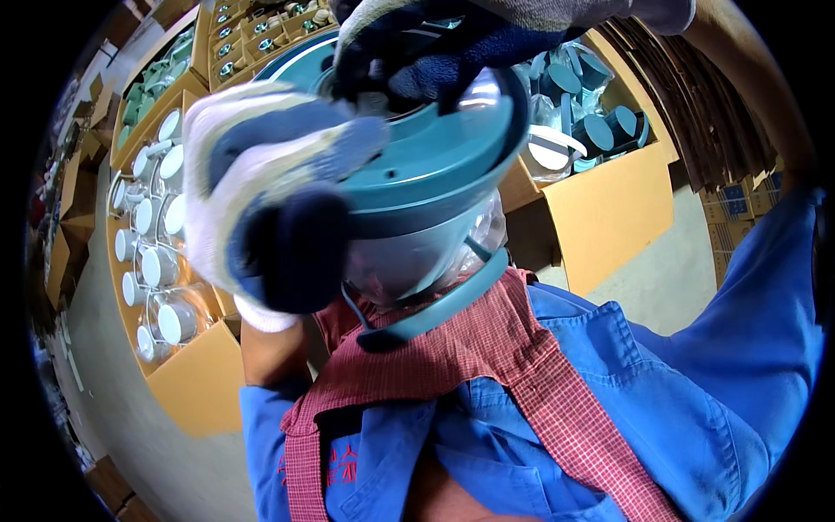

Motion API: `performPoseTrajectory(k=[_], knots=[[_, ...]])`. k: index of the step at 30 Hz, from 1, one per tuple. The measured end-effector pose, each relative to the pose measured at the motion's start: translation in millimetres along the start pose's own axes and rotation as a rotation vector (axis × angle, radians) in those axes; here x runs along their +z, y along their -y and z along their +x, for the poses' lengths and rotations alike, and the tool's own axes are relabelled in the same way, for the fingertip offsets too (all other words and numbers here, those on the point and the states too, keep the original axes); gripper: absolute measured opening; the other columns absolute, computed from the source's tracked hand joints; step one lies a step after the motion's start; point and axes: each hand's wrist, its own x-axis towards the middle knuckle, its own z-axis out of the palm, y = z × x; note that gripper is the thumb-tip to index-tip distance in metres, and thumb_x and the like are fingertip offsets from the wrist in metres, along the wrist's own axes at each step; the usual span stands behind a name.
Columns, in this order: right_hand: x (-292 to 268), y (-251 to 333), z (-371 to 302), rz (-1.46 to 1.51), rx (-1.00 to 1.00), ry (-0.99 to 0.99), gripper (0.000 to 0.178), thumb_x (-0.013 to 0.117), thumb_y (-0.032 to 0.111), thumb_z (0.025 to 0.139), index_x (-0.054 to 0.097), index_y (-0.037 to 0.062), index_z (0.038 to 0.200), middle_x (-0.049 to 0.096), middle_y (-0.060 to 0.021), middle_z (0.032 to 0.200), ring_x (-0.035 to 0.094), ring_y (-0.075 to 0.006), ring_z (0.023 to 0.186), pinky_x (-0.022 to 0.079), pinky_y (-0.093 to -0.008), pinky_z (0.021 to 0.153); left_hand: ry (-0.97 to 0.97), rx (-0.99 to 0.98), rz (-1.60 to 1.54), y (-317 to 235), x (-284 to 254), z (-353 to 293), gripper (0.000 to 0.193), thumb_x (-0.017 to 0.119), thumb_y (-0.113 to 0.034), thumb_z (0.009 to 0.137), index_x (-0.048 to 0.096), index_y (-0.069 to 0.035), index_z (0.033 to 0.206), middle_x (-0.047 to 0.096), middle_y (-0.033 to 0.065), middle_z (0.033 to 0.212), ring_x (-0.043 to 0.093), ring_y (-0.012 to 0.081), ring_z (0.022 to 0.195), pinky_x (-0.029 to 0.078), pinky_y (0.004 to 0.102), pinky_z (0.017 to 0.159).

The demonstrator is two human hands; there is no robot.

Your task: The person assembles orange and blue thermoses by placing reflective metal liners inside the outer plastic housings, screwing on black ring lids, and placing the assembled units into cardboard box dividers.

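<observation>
A teal, round jug-like vessel (pixel 409 204) is held up in front of my chest, its wide circular end facing up. A curved teal handle (pixel 444 304) sticks out from its lower side, near my apron. My left hand (pixel 278 178), in a white glove with a blue coated palm, is closed against the vessel's left side and rim. Across the top, my right hand (pixel 470 52), gloved alike, has its fingers bent together at the middle of the round end. Whatever those fingers pinch is hidden by the gloves and blur.
At left, an open carton (pixel 196 387) holds several white cylindrical vessels (pixel 161 265). Another carton (pixel 609 217) at right contains teal ones, some in clear plastic. Divided boxes (pixel 261 39) with shiny-topped parts stand beyond. Stacked brown cardboard (pixel 687 104) lies at far right.
</observation>
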Motion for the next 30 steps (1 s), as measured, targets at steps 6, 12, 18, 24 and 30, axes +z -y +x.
performPoseTrajectory(k=[6, 12, 18, 24, 30], knots=[[-0.3, -0.4, 4.2, -0.037, 0.016, -0.066, 0.025, 0.058, 0.026, 0.084, 0.062, 0.0007, 0.08, 0.061, -0.0147, 0.076, 0.059, -0.0285, 0.07, 0.048, -0.0373, 0.063, 0.05, 0.013, 0.111, -13.3, 4.3, 13.4, 0.054, 0.049, -0.052, 0.091, 0.072, -0.003, 0.085, 0.064, 0.0138, 0.092, 0.059, 0.0316, 0.094, 0.043, 0.0454, 0.087], [17.8, -23.4, 20.0, -0.418, -0.534, -0.366, 0.018, 0.058, 0.023, 0.081, 0.058, 0.0054, 0.083, 0.055, -0.0083, 0.078, 0.056, -0.0228, 0.078, 0.049, -0.0349, 0.069, 0.003, -0.038, 0.021, -17.0, -8.6, 3.4, 0.055, 0.049, -0.053, 0.092, 0.071, -0.002, 0.085, 0.064, 0.0149, 0.093, 0.058, 0.0321, 0.097, 0.044, 0.0448, 0.088], [10.2, -15.8, 21.6, 0.065, -0.209, -0.135, 0.027, 0.058, 0.027, 0.087, 0.062, 0.0011, 0.079, 0.062, -0.0171, 0.073, 0.063, -0.0318, 0.069, 0.05, -0.0396, 0.06, 0.03, 0.1, 0.023, -13.3, 2.5, 15.3, 0.024, 0.074, -0.028, 0.07, 0.07, -0.01, 0.084, 0.064, 0.0092, 0.089, 0.061, 0.0298, 0.089, 0.048, 0.0394, 0.079], [62.6, -13.3, -8.7, 0.287, 0.446, -0.55, 0.02, 0.053, 0.018, 0.092, 0.059, 0.0019, 0.103, 0.062, -0.0169, 0.097, 0.059, -0.0255, 0.089, 0.047, -0.035, 0.079, -0.012, -0.098, 0.11, 19.8, -26.2, 13.1, 0.009, 0.064, -0.01, 0.081, 0.064, -0.001, 0.082, 0.064, 0.0124, 0.087, 0.063, 0.0234, 0.077, 0.05, 0.0312, 0.071], [270.4, -32.1, -24.5, 0.004, 0.583, 0.032, 0.044, 0.062, 0.02, 0.083, 0.055, 0.0093, 0.125, 0.064, -0.0168, 0.108, 0.063, -0.0335, 0.102, 0.044, -0.0484, 0.097, -0.306, -0.445, 0.019, 57.6, -73.8, -34.6, 0.056, 0.03, -0.033, 0.104, 0.062, 0.004, 0.077, 0.064, 0.0184, 0.09, 0.063, 0.0259, 0.085, 0.047, 0.0375, 0.084]])
